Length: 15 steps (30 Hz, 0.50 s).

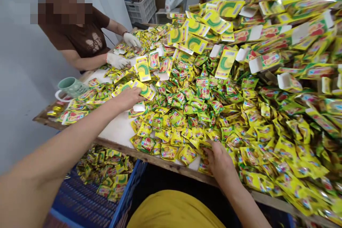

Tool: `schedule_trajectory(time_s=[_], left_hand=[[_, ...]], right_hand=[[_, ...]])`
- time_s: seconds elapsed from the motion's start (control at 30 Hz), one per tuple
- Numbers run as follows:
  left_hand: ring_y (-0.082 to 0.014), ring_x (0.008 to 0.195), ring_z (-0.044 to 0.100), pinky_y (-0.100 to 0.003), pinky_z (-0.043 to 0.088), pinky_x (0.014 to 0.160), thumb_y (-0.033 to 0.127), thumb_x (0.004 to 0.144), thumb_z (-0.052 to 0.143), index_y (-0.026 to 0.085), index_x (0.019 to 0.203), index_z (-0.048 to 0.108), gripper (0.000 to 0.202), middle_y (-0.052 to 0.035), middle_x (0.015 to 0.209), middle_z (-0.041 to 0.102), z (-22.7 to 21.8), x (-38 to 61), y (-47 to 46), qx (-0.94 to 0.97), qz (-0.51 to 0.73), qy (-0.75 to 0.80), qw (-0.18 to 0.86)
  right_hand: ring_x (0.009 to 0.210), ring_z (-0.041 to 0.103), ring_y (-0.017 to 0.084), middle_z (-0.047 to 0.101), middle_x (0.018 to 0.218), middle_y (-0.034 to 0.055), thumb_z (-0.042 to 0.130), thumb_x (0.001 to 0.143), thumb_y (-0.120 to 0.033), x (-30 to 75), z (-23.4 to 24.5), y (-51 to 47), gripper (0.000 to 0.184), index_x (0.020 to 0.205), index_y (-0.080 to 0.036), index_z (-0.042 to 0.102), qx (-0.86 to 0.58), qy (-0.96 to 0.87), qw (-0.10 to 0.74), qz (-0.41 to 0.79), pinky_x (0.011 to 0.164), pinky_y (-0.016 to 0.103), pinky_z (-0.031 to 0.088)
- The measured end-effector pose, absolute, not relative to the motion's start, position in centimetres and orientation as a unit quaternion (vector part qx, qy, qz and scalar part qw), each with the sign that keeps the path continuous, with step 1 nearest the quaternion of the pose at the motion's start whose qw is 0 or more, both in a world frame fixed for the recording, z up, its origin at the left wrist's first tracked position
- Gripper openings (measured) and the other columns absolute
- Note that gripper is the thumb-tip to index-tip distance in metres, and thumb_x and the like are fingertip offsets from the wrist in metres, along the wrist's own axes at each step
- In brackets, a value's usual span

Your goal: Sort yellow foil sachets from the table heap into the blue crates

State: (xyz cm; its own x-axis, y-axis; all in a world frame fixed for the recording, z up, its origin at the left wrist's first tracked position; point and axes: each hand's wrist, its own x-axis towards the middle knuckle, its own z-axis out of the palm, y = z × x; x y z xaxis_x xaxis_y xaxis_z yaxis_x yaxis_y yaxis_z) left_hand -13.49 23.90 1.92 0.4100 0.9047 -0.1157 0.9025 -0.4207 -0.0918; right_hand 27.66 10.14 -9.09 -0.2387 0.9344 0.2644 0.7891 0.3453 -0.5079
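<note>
My left hand [130, 97] reaches far left across the table and closes on a yellow-green carton box [144, 91] lying among the packets. My right hand [217, 156] rests near the table's front edge with its fingers curled into the heap of small yellow-green sachets [187, 114]; what they pinch is hidden. Flat and folded cartons [226, 62] pile up behind the sachets.
A person in a brown shirt with white gloves [117, 60] sorts packets at the far left. A green mug [71, 87] stands at the table's left end. A blue crate [88, 199] with sachets sits on the floor below. White baskets [141, 7] stand behind.
</note>
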Motion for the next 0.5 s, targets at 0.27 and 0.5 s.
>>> schedule_trajectory(time_s=[0.27, 0.5], left_hand=[[-0.0273, 0.091, 0.052, -0.038, 0.039, 0.078, 0.029, 0.065, 0.07, 0.015, 0.099, 0.056, 0.04, -0.0086, 0.094, 0.056, 6.1, -6.6, 18.5, -0.8, -0.053, -0.597, 0.004], [-0.0227, 0.081, 0.062, -0.031, 0.045, 0.068, 0.03, 0.068, 0.067, 0.022, 0.107, 0.05, 0.043, -0.0031, 0.09, 0.064, -0.3, 7.6, 11.6, -0.766, -0.212, -0.573, -0.201]], right_hand=[[0.068, 0.064, 0.019, 0.069, 0.079, 0.0039, 0.067, 0.078, -0.042, 28.4, -4.7, 11.9, 0.028, 0.092, -0.018, 0.064, -0.619, -0.519, 0.481, 0.341, 0.061, 0.03, 0.052], [0.083, 0.066, 0.019, 0.07, 0.091, 0.0033, 0.067, 0.081, -0.027, 23.3, 1.6, 12.1, 0.018, 0.098, -0.021, 0.064, -0.507, -0.591, 0.579, 0.241, 0.076, 0.032, 0.052]])
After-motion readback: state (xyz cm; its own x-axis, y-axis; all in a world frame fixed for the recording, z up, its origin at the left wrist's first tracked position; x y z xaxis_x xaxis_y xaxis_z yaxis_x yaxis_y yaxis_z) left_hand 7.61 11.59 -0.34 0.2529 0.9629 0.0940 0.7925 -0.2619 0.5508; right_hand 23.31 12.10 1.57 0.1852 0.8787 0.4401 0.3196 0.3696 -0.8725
